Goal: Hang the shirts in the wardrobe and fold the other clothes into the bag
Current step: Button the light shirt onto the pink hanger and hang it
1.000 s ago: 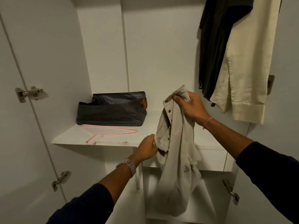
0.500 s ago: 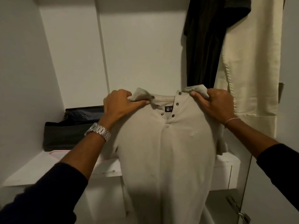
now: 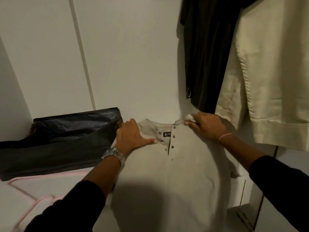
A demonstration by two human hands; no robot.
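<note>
Hanging already in the wardrobe are a dark garment (image 3: 207,52) and a cream one (image 3: 267,72), while the beige button-neck shirt (image 3: 170,173) lies spread front-up on the white shelf (image 3: 25,195), not yet on the pink hanger (image 3: 38,201) beside the dark bag (image 3: 58,141). The left hand (image 3: 132,138) presses flat near the collar; the right hand (image 3: 207,126) pinches the other shoulder's collar edge.

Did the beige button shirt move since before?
Yes. The beige button shirt went from dangling bunched in front of the white shelf to lying spread on it, beside the dark bag.
</note>
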